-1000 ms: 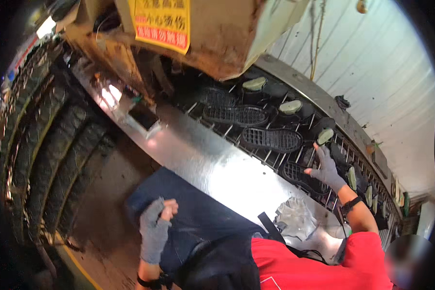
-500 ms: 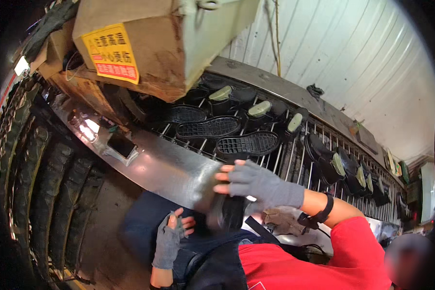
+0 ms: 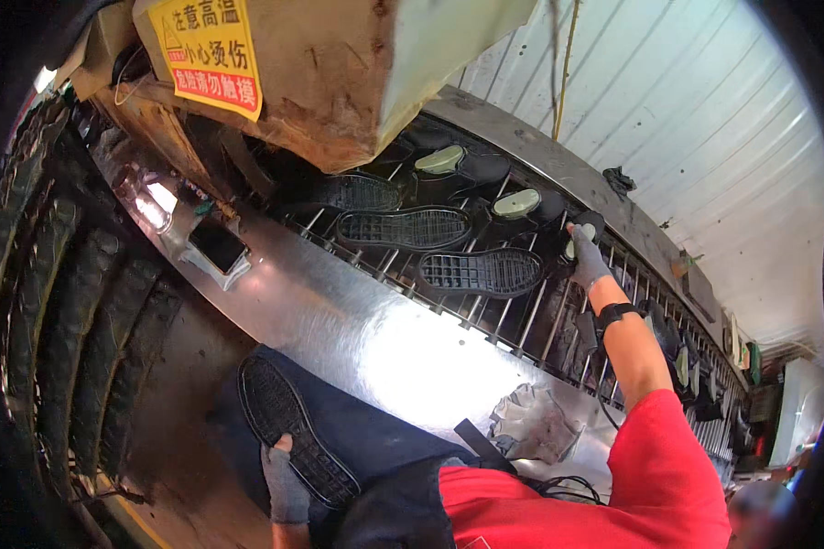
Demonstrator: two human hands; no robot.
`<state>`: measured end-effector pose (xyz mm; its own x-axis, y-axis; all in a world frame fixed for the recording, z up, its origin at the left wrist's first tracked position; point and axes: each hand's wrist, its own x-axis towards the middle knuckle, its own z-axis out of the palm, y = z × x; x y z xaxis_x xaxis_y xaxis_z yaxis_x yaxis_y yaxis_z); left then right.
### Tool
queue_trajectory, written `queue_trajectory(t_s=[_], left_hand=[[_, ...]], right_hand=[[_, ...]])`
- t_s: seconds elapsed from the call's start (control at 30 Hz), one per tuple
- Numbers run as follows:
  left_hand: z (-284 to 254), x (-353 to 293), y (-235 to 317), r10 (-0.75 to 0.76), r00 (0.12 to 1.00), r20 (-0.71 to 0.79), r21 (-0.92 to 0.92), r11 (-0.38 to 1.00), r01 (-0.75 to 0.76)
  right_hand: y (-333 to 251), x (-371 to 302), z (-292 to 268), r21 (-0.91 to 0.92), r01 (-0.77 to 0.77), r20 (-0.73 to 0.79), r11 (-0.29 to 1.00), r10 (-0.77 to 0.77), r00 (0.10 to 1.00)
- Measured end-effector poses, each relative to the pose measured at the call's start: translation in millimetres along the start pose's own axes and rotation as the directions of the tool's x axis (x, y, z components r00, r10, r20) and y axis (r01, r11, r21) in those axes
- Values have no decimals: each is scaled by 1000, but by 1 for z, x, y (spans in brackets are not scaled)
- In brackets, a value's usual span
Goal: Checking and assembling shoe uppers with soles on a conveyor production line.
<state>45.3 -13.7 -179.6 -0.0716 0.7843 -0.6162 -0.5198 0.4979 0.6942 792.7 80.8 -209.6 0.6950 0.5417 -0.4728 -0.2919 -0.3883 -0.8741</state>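
A black treaded shoe sole (image 3: 282, 403) rests over my lap, tread side showing, with my left hand (image 3: 287, 483) closed around its inner edge. Across the metal ledge, my right hand (image 3: 590, 261) reaches out to a dark shoe upper (image 3: 595, 220) with a pale underside on the rod conveyor (image 3: 549, 325); its fingers curl over that upper and partly cover it. Left of that hand lie a treaded sole (image 3: 481, 273) and another sole (image 3: 403, 229). Behind them sit dark uppers with pale patches, one of them an upper (image 3: 522, 205).
A box-shaped machine housing (image 3: 311, 82) with a yellow and red warning label overhangs the conveyor. On the shiny ledge (image 3: 339, 311) lie a phone (image 3: 218, 245) and a crumpled grey-brown glove or cloth (image 3: 533, 423). Several dark soles or moulded pieces (image 3: 82, 339) hang at the left.
The dark piece by my right hand has gone from there, and a sole is now in my left hand, which was empty. My right hand has moved up and right to an upper.
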Motion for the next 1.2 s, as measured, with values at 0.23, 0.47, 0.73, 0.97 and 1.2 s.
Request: queue_trajectory(t_s=[0.23, 0.47, 0.73, 0.97, 1.2], left_hand=[[-5, -11, 31, 215, 974, 69, 526, 822, -219], [15, -28, 83, 670, 696, 258, 349, 607, -714], [76, -1, 58, 475, 781, 406, -52, 865, -499], [28, -31, 94, 498, 740, 453, -388, 857, -339], [-17, 60, 73, 775, 571, 271, 793, 156, -589]], right_hand=[[14, -39, -66, 85, 91, 149, 992, -103, 983], [-3, -224, 3, 28, 32, 474, 999, -41, 879], [38, -373, 204, -95, 208, 978, 973, 52, 203], [57, -464, 282, -352, 8, 936, 936, 352, -9], [50, -487, 281, -371, -176, 896, 912, 402, 190]])
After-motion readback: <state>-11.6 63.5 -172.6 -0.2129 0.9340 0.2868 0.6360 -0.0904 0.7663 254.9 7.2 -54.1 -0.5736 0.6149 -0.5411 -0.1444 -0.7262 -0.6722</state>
